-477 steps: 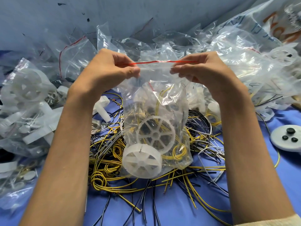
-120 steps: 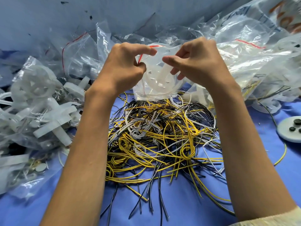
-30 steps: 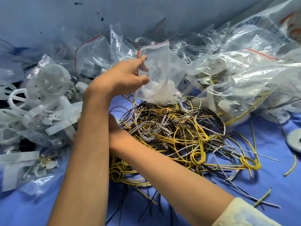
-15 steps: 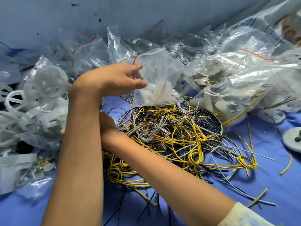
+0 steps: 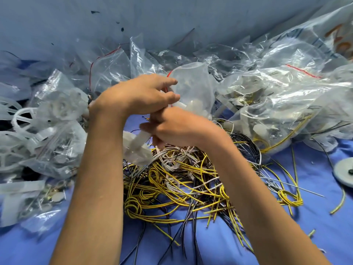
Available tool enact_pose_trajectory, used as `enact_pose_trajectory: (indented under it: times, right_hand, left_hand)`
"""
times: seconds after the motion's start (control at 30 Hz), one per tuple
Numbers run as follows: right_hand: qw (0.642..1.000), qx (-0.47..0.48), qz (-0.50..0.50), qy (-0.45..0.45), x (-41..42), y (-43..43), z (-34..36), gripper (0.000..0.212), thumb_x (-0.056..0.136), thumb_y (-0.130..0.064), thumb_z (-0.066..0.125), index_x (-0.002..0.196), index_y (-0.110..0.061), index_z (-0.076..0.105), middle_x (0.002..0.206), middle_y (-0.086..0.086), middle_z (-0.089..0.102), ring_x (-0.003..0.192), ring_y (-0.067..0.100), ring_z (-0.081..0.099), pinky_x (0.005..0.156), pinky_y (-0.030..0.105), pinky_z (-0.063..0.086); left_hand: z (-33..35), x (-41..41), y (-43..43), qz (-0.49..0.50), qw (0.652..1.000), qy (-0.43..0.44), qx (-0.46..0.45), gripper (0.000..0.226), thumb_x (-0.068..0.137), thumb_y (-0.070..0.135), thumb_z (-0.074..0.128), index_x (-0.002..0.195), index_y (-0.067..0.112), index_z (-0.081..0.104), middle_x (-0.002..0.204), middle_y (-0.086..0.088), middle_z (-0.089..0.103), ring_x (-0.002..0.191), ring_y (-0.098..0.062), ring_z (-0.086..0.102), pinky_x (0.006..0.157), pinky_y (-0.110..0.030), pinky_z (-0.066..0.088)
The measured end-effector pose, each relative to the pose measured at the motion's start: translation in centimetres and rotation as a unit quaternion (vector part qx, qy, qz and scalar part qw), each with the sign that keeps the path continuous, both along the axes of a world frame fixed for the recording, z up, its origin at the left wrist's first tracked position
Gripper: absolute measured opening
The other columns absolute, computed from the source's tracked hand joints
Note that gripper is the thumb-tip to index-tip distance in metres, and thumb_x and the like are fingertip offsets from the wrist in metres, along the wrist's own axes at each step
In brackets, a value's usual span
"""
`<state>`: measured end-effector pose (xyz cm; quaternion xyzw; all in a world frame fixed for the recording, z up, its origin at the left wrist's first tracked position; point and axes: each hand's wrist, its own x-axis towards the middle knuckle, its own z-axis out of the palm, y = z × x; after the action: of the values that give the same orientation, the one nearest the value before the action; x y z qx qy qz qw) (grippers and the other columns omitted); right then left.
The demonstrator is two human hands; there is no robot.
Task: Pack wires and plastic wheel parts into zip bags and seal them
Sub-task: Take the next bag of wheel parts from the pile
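Note:
My left hand (image 5: 141, 94) holds up a clear zip bag (image 5: 193, 85) by its red-striped mouth, with a white part or two inside. Just below it, my right hand (image 5: 179, 127) grips a white plastic part (image 5: 135, 146) that sticks out down and to the left, blurred. Both hands hover over a tangled pile of yellow, black and white wires (image 5: 181, 176) on the blue cloth (image 5: 315, 226).
Bags of white wheel parts (image 5: 49, 131) lie heaped on the left. Filled clear bags (image 5: 277, 104) pile up at the right and back against a grey wall. A white disc (image 5: 343, 174) sits at the right edge.
My right hand has come back from under my left arm, now carrying a white plastic part, and has risen toward the bag's mouth. My left hand keeps holding the bag.

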<state>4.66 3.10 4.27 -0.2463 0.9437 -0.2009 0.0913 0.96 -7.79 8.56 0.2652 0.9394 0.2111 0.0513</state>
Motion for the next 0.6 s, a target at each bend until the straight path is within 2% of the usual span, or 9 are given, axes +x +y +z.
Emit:
enact_pose_trajectory:
  times: [0.07, 0.1, 0.13, 0.2, 0.27, 0.33, 0.43, 0.53, 0.6]
  right_hand:
    - [0.999, -0.027, 0.0, -0.041, 1.0, 0.7, 1.3, 0.026, 0.096, -0.031, 0.049, 0.076, -0.019, 0.06, 0.071, -0.006, 0.067, 0.062, -0.001, 0.062, 0.074, 0.032, 0.052]
    - [0.996, -0.046, 0.004, -0.071, 1.7, 1.3, 1.9, 0.024, 0.097, -0.029, 0.05, 0.082, -0.014, 0.061, 0.075, -0.003, 0.069, 0.067, 0.005, 0.065, 0.076, 0.032, 0.054]
    - [0.994, -0.061, 0.005, -0.091, 2.4, 1.8, 2.5, 0.023, 0.097, -0.026, 0.05, 0.087, -0.009, 0.062, 0.078, 0.001, 0.069, 0.071, 0.011, 0.067, 0.077, 0.031, 0.055]
    - [0.989, -0.087, -0.005, -0.117, 3.3, 3.1, 3.7, 0.024, 0.097, -0.022, 0.049, 0.094, -0.002, 0.061, 0.08, 0.004, 0.068, 0.07, 0.014, 0.066, 0.073, 0.025, 0.054]
    - [0.989, -0.102, -0.03, -0.108, 3.9, 4.5, 4.6, 0.021, 0.098, -0.02, 0.048, 0.094, -0.004, 0.06, 0.078, 0.004, 0.066, 0.068, 0.012, 0.064, 0.068, 0.02, 0.052]
    - [0.987, -0.129, -0.052, -0.085, 4.4, 6.0, 5.4, 0.019, 0.098, -0.018, 0.047, 0.094, -0.005, 0.061, 0.079, 0.004, 0.066, 0.068, 0.011, 0.063, 0.066, 0.019, 0.051]
    - [0.976, -0.202, -0.084, -0.015, 4.5, 7.7, 5.7, 0.018, 0.099, -0.012, 0.043, 0.097, -0.003, 0.058, 0.081, 0.004, 0.065, 0.069, 0.01, 0.062, 0.067, 0.022, 0.05]
    - [0.931, -0.342, -0.119, 0.039, 3.8, 8.1, 5.5, 0.015, 0.101, -0.009, 0.038, 0.096, -0.006, 0.052, 0.079, 0.003, 0.061, 0.074, 0.011, 0.062, 0.077, 0.029, 0.054]
    - [0.901, -0.414, -0.125, 0.036, 3.3, 7.8, 5.1, 0.013, 0.101, -0.007, 0.035, 0.097, -0.006, 0.048, 0.089, 0.012, 0.063, 0.085, 0.02, 0.063, 0.084, 0.033, 0.054]
  left_hand:
    - [-0.2, 0.1, 0.2, -0.007, 1.0, 0.008, 0.022, 0.048, 0.095, 0.03, 0.052, 0.141, 0.023, 0.042, 0.115, 0.011, 0.063, 0.094, -0.003, 0.059, 0.081, -0.009, 0.04]
    - [-0.3, 0.1, 0.3, -0.011, 0.999, 0.016, 0.029, 0.045, 0.095, 0.027, 0.053, 0.139, 0.023, 0.045, 0.107, 0.014, 0.064, 0.078, 0.005, 0.058, 0.069, -0.002, 0.038]
    - [-0.4, 0.1, 0.3, -0.015, 0.999, 0.026, 0.037, 0.044, 0.094, 0.024, 0.053, 0.137, 0.022, 0.047, 0.102, 0.017, 0.064, 0.065, 0.012, 0.055, 0.06, 0.001, 0.036]
    - [-0.6, 0.1, 0.3, -0.014, 0.997, 0.042, 0.056, 0.042, 0.092, 0.016, 0.056, 0.134, 0.022, 0.051, 0.091, 0.022, 0.064, 0.056, 0.017, 0.052, 0.054, 0.001, 0.036]
    - [-0.7, 0.1, 0.3, -0.009, 0.997, 0.044, 0.07, 0.045, 0.089, 0.007, 0.056, 0.131, 0.022, 0.054, 0.081, 0.026, 0.061, 0.053, 0.016, 0.052, 0.05, -0.003, 0.039]
    - [-0.7, 0.2, 0.5, -0.015, 0.996, 0.041, 0.074, 0.051, 0.086, 0.0, 0.054, 0.13, 0.024, 0.054, 0.086, 0.025, 0.062, 0.056, 0.01, 0.055, 0.05, -0.007, 0.043]
    - [-0.6, 0.3, 1.0, -0.034, 0.995, 0.036, 0.083, 0.051, 0.084, 0.003, 0.058, 0.13, 0.024, 0.054, 0.098, 0.017, 0.064, 0.067, -0.006, 0.057, 0.057, -0.015, 0.045]
    - [-0.6, 0.5, 1.3, -0.045, 0.993, 0.042, 0.105, 0.05, 0.083, 0.003, 0.061, 0.128, 0.027, 0.057, 0.095, 0.008, 0.065, 0.073, -0.02, 0.058, 0.066, -0.027, 0.049]
    - [-0.7, 0.6, 1.5, -0.055, 0.988, 0.056, 0.133, 0.044, 0.082, 0.001, 0.061, 0.117, 0.028, 0.064, 0.083, 0.005, 0.067, 0.074, -0.022, 0.056, 0.068, -0.027, 0.047]
